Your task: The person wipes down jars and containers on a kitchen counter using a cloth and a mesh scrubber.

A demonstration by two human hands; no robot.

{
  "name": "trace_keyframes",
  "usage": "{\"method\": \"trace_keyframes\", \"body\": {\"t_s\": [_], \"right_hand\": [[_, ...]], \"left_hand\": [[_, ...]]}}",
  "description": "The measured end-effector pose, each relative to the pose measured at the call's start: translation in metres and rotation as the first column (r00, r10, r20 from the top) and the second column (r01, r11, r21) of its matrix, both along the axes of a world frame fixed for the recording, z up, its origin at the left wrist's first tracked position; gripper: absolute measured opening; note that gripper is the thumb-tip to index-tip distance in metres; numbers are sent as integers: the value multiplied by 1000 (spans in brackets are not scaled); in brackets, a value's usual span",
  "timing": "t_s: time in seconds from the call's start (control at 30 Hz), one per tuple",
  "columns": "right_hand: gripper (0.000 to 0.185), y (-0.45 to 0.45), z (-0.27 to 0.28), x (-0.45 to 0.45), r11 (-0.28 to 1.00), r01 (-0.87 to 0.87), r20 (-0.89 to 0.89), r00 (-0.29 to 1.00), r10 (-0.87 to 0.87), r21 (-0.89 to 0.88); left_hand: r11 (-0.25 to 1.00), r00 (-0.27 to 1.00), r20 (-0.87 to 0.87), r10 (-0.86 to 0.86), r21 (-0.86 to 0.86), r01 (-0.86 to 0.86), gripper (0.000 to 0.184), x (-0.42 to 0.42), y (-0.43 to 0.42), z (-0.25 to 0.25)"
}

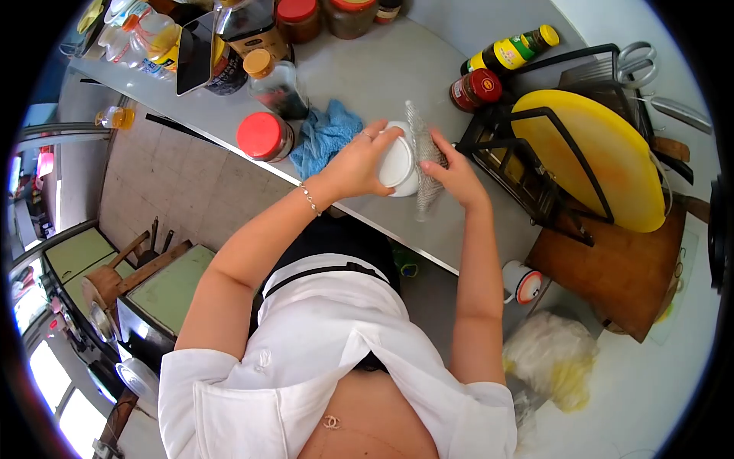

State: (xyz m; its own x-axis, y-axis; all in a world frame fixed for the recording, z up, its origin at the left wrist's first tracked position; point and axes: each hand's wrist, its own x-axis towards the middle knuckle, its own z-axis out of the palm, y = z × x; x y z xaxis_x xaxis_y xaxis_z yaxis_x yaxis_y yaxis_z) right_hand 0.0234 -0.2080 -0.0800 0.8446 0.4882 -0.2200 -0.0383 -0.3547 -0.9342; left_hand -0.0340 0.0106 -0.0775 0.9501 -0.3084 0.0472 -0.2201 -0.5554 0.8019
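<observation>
My left hand [353, 166], with a bracelet at the wrist, grips a small white round dish [397, 164] by its edge, thumb on the near side and fingers on the far side. The dish is tilted, and a round rim or foot ring faces left. In my right hand [459, 177] is a silvery grey mesh cloth [426, 157], pinched between thumb and fingers against the dish's right side. Both hands are above the front part of the grey counter [382, 73]. A crumpled blue cloth [327, 138] lies just left of my left hand.
A red-lidded jar [264, 137] and a glass jar with an orange cap [277, 86] stand left of the blue cloth. On the right, a black rack [527, 164] holds a yellow cutting board [592, 157]. A sauce bottle [508, 52] and a dark red-lidded jar [475, 90] are behind it.
</observation>
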Motion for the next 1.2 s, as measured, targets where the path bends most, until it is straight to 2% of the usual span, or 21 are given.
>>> {"method": "trace_keyframes", "body": {"t_s": [0.07,0.17,0.27,0.37,0.47,0.5,0.57,0.67,0.77,0.83,0.87,0.97,1.07,1.1,1.2], "right_hand": [[55,-5,-3,-3,998,20,-70,997,-24,-55],[57,19,0,5,947,226,-154,952,-264,-226],[50,7,-4,2,973,204,-173,960,-220,-105],[37,-10,-9,-15,967,223,-122,970,-208,124],[45,0,-2,-9,978,196,-141,969,-205,-76],[46,5,-5,-7,965,257,-192,946,-262,-55],[48,9,-12,-3,924,381,-288,883,-372,-26],[47,-13,-18,-19,947,318,-209,930,-302,44],[40,-8,-18,-29,945,229,-34,973,-227,232],[41,-4,-30,-12,921,376,-249,906,-342,103],[41,-5,-36,-10,898,440,-350,845,-405,23],[41,-9,-65,-16,746,600,-549,742,-384,289],[44,-31,-80,-19,450,756,-742,619,-258,475],[47,-33,-68,-21,393,698,-744,666,-51,599],[51,-27,-50,-26,350,602,-629,776,-44,718]], "left_hand": [[999,1000,28,-13,44,12,92,-3,-8,0],[997,998,53,-17,76,13,93,-6,-12,3],[997,1000,19,-22,76,21,93,-5,-8,5],[995,997,37,-65,78,62,94,-1,-4,4],[986,995,59,-75,155,65,94,-9,-12,6],[979,994,74,-78,195,63,93,-8,-15,7],[984,994,75,-84,164,70,92,-7,-14,4],[990,995,31,-92,108,88,91,-7,-5,2],[990,995,57,-86,116,79,91,-9,-8,3],[985,989,91,-118,141,104,90,-12,-9,4],[980,984,95,-150,145,135,90,-16,-10,5],[981,976,139,-168,121,151,87,-16,-4,-1],[991,983,131,-131,47,126,86,-20,5,-5],[993,986,123,-116,22,114,86,-21,9,-5],[997,997,-8,-83,-2,83,90,-26,21,0]]}}
